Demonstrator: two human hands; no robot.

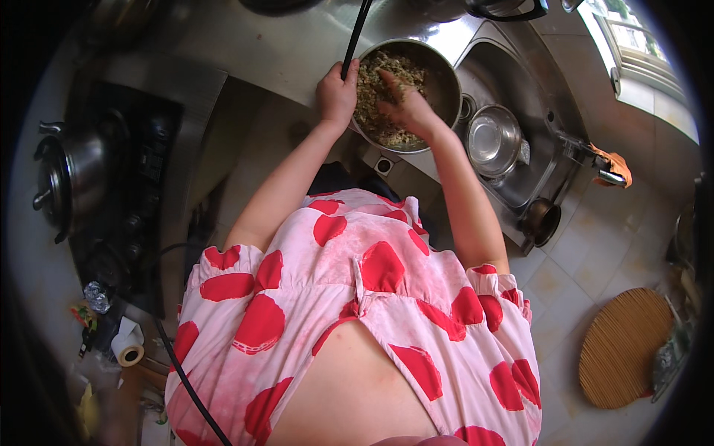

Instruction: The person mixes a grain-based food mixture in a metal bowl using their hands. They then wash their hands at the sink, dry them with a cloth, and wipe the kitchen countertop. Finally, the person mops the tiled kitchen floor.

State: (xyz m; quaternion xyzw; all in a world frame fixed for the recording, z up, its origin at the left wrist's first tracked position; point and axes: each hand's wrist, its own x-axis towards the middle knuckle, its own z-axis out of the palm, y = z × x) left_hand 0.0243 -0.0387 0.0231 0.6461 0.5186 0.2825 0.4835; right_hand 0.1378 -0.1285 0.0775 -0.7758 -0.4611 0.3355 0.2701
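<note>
A large steel pot holding a crumbly, chopped food mixture stands at the counter's edge before me. At its left rim is my left hand, closed around a pair of dark chopsticks that point up and away. My right hand is inside the pot, fingers spread and touching the mixture, with bits of food stuck to them. Motion blurs that hand slightly, and its fingertips are partly hidden.
Right of the pot, a metal bowl sits in the steel sink. A small dark pan lies beyond the sink's near corner. On the left, a lidded steel pot stands by the black stove. A black cable runs beside me.
</note>
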